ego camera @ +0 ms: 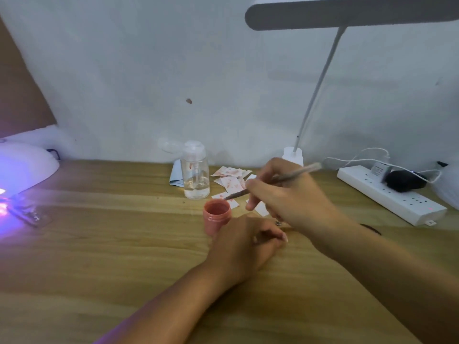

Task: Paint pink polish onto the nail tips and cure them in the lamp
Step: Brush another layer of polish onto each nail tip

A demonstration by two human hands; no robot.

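An open pink polish jar [216, 214] stands on the wooden table [111, 244] near the middle. My right hand [290, 194] grips a thin brush [273, 181], its tip hovering just above the jar's right rim. My left hand [244, 247] rests on the table right of the jar with fingers curled; whether it holds something is hidden. The white curing lamp [27, 162] glows violet at the far left, with a strip of nail tips [29, 213] lying at its mouth.
A clear pump bottle [196, 170] stands behind the jar, beside several pink-stained wipes [231, 181]. A white desk lamp [294, 155] rises at the back. A white power strip [390, 194] with plugs and cables lies at the right.
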